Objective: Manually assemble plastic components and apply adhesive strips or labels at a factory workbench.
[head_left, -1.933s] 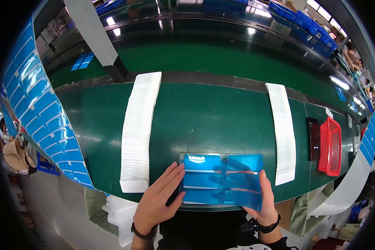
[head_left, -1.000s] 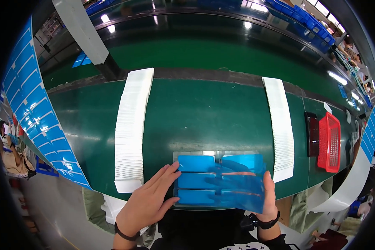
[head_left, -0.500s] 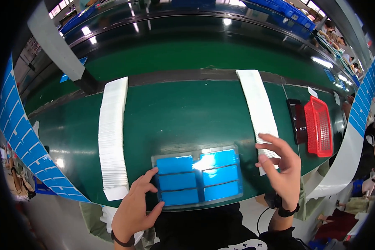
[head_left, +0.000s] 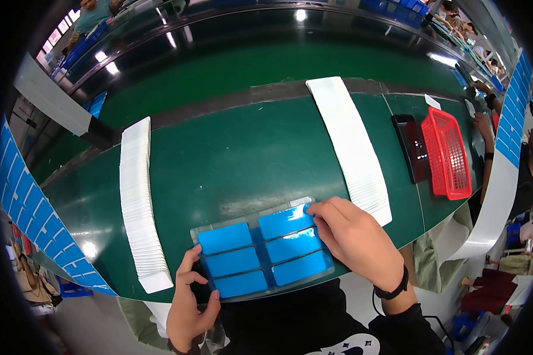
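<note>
A clear shallow tray (head_left: 263, 269) with several glossy blue rectangles in two columns lies at the table's near edge, slightly tilted in my view. My left hand (head_left: 190, 302) rests against its left side, fingers and thumb apart, touching the rim. Closed in a pinch, my right hand (head_left: 358, 239) has thumb and index finger at the outer far corner of the far right blue rectangle (head_left: 285, 220). The fingertips partly cover that corner, so whether it is lifted is hard to tell. Beyond this hand runs a long row of white cards (head_left: 352, 142).
Another row of white cards (head_left: 137, 201) lies at the left. On the right are a red plastic basket (head_left: 447, 154) and a dark glossy tray (head_left: 411, 148). A grey post (head_left: 56, 97) stands far left. Blue-patterned panels (head_left: 44, 222) flank the table; other people work beyond.
My right hand has come left from the right card row to the tray's far right corner, its fingers closing. The left hand stays at the tray's left side. The whole view has shifted and turned.
</note>
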Available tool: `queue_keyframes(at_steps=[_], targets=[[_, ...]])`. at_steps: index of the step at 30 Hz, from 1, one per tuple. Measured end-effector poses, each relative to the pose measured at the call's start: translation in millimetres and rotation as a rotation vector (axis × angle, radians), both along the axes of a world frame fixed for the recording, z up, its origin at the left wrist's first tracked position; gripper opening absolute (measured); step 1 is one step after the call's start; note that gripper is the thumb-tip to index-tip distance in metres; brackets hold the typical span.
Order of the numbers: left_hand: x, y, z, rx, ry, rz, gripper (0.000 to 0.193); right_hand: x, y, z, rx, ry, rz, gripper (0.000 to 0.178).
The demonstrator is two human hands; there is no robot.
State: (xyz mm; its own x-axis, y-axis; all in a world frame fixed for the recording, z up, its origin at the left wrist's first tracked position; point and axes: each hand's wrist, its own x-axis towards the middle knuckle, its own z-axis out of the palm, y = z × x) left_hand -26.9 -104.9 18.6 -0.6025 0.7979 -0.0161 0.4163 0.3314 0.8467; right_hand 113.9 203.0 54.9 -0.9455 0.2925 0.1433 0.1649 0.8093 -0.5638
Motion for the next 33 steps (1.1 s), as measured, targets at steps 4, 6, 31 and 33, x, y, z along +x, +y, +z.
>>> queue_keyframes(at_steps=[4,6,31,33], targets=[[3,0,-2,-0.008,0.05,0.032,0.04,-3,2,-3,-0.004,-0.038,0.027,0.028],[3,-1,-3,-0.009,0.068,0.038,0.04,-5,3,-4,0.009,-0.004,0.047,0.032],[3,10,-4,0.025,0.228,0.124,0.043,38,0,20,-0.129,-0.193,0.176,0.022],[1,14,-3,-0.008,0.329,0.101,0.042,34,8,24,-0.109,-0.169,0.217,0.02]])
